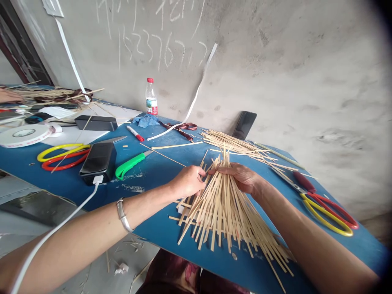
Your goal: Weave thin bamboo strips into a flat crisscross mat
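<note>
While the right hand [244, 176] grips the gathered end of fanned strips [225, 204] over the blue tabletop [162, 169], the left hand [190, 182] curls at their edge, its hold unclear.

Rough grey wall [290, 73], white scrawled numerals [168, 52], blue table [165, 228] against it; pale littered floor [99, 279]

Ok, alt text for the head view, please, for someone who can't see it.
A person's right hand grips a fan of pale strips near its narrow top over a blue table, left hand at the fan's left edge. More strips lie behind, scissors right; a bottle and phone stand by the wall.
</note>
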Tool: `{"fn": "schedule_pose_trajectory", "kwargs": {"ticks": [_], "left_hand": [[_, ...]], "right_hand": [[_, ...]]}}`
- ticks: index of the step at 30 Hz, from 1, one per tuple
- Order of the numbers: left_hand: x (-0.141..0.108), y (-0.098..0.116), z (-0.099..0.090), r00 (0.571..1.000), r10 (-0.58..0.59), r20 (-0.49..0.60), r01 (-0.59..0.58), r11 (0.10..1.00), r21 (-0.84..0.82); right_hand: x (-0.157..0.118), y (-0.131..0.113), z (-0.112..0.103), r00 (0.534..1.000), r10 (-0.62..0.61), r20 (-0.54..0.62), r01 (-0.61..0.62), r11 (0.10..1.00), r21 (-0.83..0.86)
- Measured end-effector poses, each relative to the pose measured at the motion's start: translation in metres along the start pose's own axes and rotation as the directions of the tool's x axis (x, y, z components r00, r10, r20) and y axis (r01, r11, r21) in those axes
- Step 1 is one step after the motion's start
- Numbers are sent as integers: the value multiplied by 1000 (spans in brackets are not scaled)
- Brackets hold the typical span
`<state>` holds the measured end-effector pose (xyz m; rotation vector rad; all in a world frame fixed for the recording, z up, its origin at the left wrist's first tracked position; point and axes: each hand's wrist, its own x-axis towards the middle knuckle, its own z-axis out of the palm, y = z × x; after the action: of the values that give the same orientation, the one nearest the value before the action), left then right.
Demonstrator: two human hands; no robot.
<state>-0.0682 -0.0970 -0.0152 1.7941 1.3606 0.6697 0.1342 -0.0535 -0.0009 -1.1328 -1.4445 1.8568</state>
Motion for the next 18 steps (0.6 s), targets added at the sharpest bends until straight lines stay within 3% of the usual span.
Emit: {"fn": "schedule_pose_trajectory", "kwargs": {"ticks": [5, 18], "left_hand": [[1, -2, -1, 998, -4, 64, 9, 997, -73], [6, -5, -6, 995, -40, 94, 58, 977, -204]], "right_hand": [[-1, 0, 1, 1000, 26, -10, -26, 999, 45], [-2, 0, 3, 998, 52, -38, -48, 995, 91]]}}
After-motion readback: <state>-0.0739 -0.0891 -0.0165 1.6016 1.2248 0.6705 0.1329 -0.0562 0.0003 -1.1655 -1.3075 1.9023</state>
